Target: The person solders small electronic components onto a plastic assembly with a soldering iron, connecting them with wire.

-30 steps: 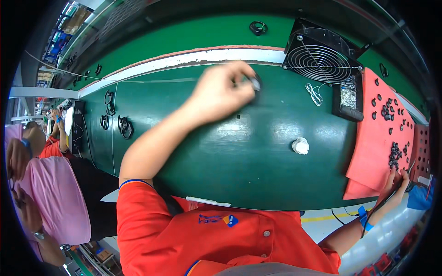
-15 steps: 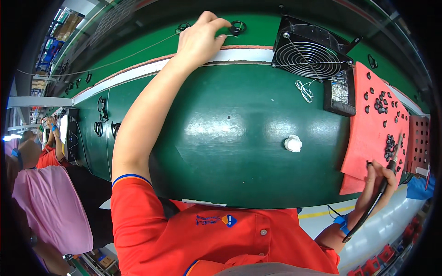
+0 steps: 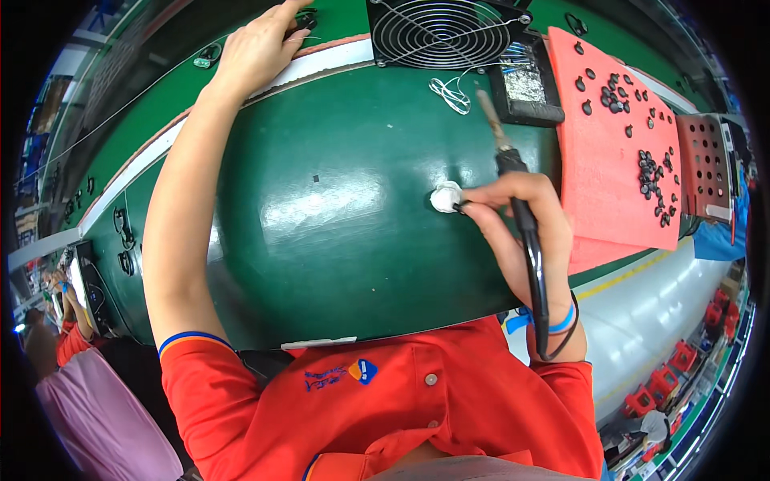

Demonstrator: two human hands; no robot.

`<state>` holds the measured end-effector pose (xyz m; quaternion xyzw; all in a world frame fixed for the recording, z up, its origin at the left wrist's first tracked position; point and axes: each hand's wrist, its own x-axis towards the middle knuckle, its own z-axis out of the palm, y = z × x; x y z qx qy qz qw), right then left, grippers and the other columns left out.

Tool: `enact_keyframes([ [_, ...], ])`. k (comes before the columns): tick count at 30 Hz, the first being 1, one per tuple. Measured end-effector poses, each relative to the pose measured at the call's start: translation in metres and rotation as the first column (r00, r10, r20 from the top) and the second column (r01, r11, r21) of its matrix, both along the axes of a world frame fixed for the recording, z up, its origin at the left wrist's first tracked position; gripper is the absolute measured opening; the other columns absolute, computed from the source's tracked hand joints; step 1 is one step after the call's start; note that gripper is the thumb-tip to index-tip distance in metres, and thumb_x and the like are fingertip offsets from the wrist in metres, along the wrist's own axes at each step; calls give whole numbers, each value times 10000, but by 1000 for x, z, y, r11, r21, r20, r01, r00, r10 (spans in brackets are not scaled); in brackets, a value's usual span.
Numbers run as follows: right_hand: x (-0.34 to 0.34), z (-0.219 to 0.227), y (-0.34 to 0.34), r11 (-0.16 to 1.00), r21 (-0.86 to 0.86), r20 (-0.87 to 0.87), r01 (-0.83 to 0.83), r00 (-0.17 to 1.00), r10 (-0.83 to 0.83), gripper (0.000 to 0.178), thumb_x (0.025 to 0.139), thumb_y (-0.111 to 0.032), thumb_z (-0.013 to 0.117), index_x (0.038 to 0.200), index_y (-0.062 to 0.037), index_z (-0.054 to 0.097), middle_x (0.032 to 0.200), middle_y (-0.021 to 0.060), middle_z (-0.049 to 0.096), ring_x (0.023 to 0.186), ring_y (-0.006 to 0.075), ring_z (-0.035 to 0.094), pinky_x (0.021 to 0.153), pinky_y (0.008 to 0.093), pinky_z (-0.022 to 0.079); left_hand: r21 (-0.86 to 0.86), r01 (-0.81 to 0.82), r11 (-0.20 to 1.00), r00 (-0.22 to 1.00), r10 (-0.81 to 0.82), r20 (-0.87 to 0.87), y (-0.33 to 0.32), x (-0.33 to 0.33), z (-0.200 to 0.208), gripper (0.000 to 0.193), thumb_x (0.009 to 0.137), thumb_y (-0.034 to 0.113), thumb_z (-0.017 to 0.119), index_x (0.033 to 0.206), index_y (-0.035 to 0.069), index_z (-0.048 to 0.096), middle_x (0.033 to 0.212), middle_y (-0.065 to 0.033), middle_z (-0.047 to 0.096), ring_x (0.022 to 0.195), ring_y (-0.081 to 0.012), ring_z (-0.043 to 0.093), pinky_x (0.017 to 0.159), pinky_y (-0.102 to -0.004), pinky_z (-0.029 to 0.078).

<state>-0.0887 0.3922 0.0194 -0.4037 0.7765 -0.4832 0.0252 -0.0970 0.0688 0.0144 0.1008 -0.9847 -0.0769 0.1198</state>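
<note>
At the far left, my left hand (image 3: 255,54) reaches over the white ledge, thumb and finger closed about a black looped part (image 3: 305,19), with a thin pale wire beside it. My right hand (image 3: 529,212) grips a soldering iron (image 3: 511,162), its metal tip pointing away from me above the table. Between the thumb and forefinger of that hand is a small black piece (image 3: 460,207), held against a white lump (image 3: 445,196) on the green table (image 3: 337,272).
A black fan with a wire guard (image 3: 441,34) stands at the back beside a black tray (image 3: 525,84) and a coil of white wire (image 3: 451,96). Several small black parts lie on a pink foam sheet (image 3: 613,176) at right. A perforated metal holder (image 3: 706,168) stands beyond it.
My right hand has come from the pink sheet to the white lump with the soldering iron and small black piece. The left hand has drawn slightly nearer with the black looped part. The view has shifted.
</note>
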Motion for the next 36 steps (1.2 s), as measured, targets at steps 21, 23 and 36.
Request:
enact_keyframes([
  [21, 7, -7, -17, 986, 148, -133, 72, 990, -53, 254, 691, 12, 710, 898, -52, 577, 856, 78, 630, 784, 214, 601, 720, 296, 469, -343, 76, 936, 997, -75, 17, -28, 10, -17, 418, 778, 130, 564, 1176, 140, 436, 919, -150, 645, 774, -324, 633, 634, -429, 519],
  [23, 7, -7, -13, 983, 171, -147, 72, 988, -46, 267, 689, 11, 717, 914, -46, 584, 878, 82, 636, 799, 217, 588, 726, 294, 457, -312, -11, 950, 1000, 7, -15, -29, 14, -18, 343, 789, 158, 578, 1123, 110, 515, 923, -97, 623, 777, -305, 624, 703, -405, 502],
  [36, 2, -8, -12, 994, -95, 58, 47, 997, -42, 290, 750, 55, 669, 988, -24, 524, 946, 102, 638, 845, 172, 629, 769, 269, 490, 984, 8, -177, 925, -372, -74, 97, 76, 8, 294, 938, 112, 452, 1222, 86, 382, 909, -15, 616, 489, 11, 326, 429, -144, 218],
])
